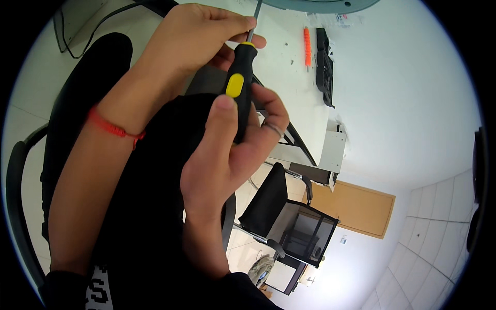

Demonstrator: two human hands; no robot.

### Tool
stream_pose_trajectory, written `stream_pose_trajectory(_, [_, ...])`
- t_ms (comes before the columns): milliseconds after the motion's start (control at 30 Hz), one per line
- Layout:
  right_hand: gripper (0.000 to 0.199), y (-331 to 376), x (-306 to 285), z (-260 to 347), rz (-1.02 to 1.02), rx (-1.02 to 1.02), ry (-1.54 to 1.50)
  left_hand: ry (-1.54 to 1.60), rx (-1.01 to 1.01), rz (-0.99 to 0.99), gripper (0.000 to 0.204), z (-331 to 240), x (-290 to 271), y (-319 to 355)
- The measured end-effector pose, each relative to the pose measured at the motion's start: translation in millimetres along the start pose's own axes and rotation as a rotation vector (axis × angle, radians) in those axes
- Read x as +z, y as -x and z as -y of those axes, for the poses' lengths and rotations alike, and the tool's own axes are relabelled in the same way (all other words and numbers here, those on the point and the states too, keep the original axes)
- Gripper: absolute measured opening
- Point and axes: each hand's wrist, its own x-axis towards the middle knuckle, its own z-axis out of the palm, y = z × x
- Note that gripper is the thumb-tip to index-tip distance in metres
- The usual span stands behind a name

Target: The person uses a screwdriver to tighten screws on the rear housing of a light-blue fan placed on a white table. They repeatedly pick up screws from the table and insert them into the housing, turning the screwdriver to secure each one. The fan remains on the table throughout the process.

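Right hand (227, 150) is gripping the black-and-yellow screwdriver (241, 88) by its handle, left hand (201, 36) is pinching the metal shaft (252, 26) just above. The tip's out of view, so I'm guessing it could be slipping off whatever it's driving, over the white table (289, 67).
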Motion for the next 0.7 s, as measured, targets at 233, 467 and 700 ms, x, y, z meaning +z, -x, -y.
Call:
stream_pose_trajectory(233, [0.040,-3.8,4.2,0.9,0.009,-0.025,0.018,-0.129,0.199,-0.188,0.029,14.9,13.4,-0.7])
stream_pose_trajectory(467, [0.034,-10.1,2.7,-3.7,0.039,-0.071,0.160,-0.120,0.194,-0.128,0.031,13.3,10.4,-3.2])
stream_pose_trajectory(700, [0.040,-10.4,8.2,-1.4,0.056,-0.022,0.131,-0.128,0.219,-0.114,0.030,15.1,3.2,-7.3])
